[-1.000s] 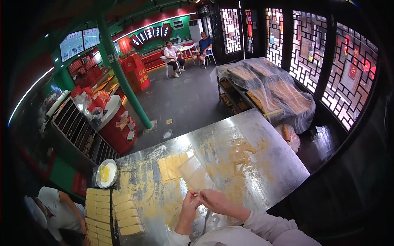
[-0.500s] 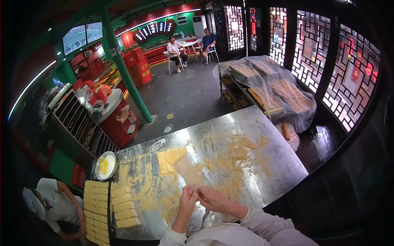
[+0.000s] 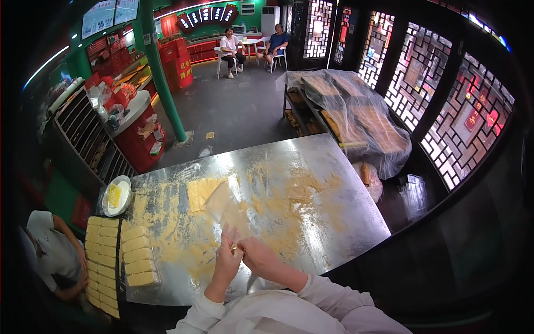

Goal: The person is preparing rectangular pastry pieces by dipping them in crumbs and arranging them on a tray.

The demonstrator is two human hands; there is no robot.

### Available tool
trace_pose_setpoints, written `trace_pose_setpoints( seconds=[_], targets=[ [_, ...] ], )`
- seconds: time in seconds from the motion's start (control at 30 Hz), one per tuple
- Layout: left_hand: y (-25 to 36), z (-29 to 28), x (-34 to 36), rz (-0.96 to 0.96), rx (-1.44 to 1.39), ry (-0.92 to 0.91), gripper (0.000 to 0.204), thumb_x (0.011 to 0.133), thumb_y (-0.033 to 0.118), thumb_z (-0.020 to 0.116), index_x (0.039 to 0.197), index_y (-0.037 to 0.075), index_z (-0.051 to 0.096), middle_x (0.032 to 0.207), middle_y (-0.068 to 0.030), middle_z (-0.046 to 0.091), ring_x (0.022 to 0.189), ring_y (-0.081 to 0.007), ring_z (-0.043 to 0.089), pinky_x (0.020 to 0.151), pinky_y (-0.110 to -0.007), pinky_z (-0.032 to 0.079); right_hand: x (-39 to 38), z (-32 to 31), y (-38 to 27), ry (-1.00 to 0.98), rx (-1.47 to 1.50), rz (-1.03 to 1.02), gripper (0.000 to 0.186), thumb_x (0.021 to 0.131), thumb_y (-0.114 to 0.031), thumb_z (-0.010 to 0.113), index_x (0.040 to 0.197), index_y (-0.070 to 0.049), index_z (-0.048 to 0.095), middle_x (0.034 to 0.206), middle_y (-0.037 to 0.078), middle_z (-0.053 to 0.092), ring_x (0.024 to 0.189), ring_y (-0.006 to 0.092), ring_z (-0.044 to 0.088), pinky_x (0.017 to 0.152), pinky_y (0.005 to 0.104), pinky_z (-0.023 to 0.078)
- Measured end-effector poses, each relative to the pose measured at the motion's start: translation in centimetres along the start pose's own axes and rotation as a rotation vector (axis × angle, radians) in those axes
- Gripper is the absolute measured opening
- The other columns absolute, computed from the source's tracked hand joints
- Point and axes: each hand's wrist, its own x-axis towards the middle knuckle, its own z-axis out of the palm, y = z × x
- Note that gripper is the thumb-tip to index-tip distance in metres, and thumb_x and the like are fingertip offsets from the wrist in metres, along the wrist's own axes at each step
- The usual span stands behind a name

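Observation:
Close together above the near part of the metal table [image 3: 356, 222], my left hand [image 3: 225, 260] and my right hand [image 3: 260, 258] meet at the near end of a clear plastic bag [image 3: 223, 205]. The bag stretches away from my fingers, its far end over a block of pale yellow slabs [image 3: 199, 192]. My right fingers are closed in a pinch. The left fingers point up along the bag, with its thumb closed toward the right hand. A small yellowish bit shows between the hands, too small to name. Beside the slabs lies a grey flat scraper-like piece [image 3: 183, 198].
Left are a row of yellow slabs [image 3: 139, 256], a slab-filled tray [image 3: 103, 267] and a white bowl [image 3: 123, 192] with something yellow. A co-worker [image 3: 58, 253] stands by the tray. Plastic-covered racks [image 3: 356, 111] stand at the far right; two people sit at the back.
The view has shifted, so the table appears further left and higher. My left fingers now reach up along the bag, and a yellowish bit shows between my hands.

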Motion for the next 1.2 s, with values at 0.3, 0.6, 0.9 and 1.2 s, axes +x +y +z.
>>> trace_pose_setpoints(
  seconds=[0.3,0.6,0.9,1.2],
  targets=[
    [-1.8,-0.1,-1.9,0.073,0.063,0.150,0.083,0.082,-0.012,0.042,0.157,0.003,0.008,0.136,-0.0328,0.053,0.128,-0.0369,0.055,0.103,-0.040,0.047,-1.1,1.1,-0.8,0.167,-0.158,-0.158,0.020,0.085,-0.006,0.065,0.103,-0.005,0.057,0.089,0.013,0.060,0.074,0.0322,0.062,0.059,0.0408,0.050],
    [-3.8,-7.0,-2.5,-0.092,-0.081,0.450,0.065,0.092,-0.005,0.039,0.154,0.007,0.024,0.120,-0.0220,0.066,0.099,-0.0242,0.069,0.074,-0.029,0.056,0.3,-5.6,-0.3,0.215,-0.366,-0.057,0.015,0.086,-0.011,0.066,0.098,-0.007,0.057,0.084,0.011,0.058,0.077,0.0302,0.061,0.063,0.0411,0.050],
    [-9.3,-15.9,-8.1,-0.188,-0.185,0.584,0.055,0.092,-0.003,0.041,0.146,0.004,0.033,0.113,-0.0203,0.067,0.090,-0.0218,0.069,0.071,-0.028,0.054,-0.5,-8.9,8.2,0.231,-0.781,0.001,0.017,0.080,-0.008,0.071,0.090,-0.007,0.057,0.083,0.010,0.058,0.081,0.0297,0.058,0.069,0.0399,0.050],
    [-12.6,-19.8,-10.6,-0.211,-0.289,0.564,0.050,0.091,-0.001,0.050,0.140,0.002,0.041,0.111,-0.0156,0.067,0.087,-0.0191,0.067,0.070,-0.029,0.052,-1.5,2.5,11.9,-0.031,-0.472,0.131,0.036,0.087,-0.022,0.071,0.116,-0.006,0.059,0.102,0.016,0.061,0.097,0.0365,0.060,0.082,0.0448,0.050]
  ],
)
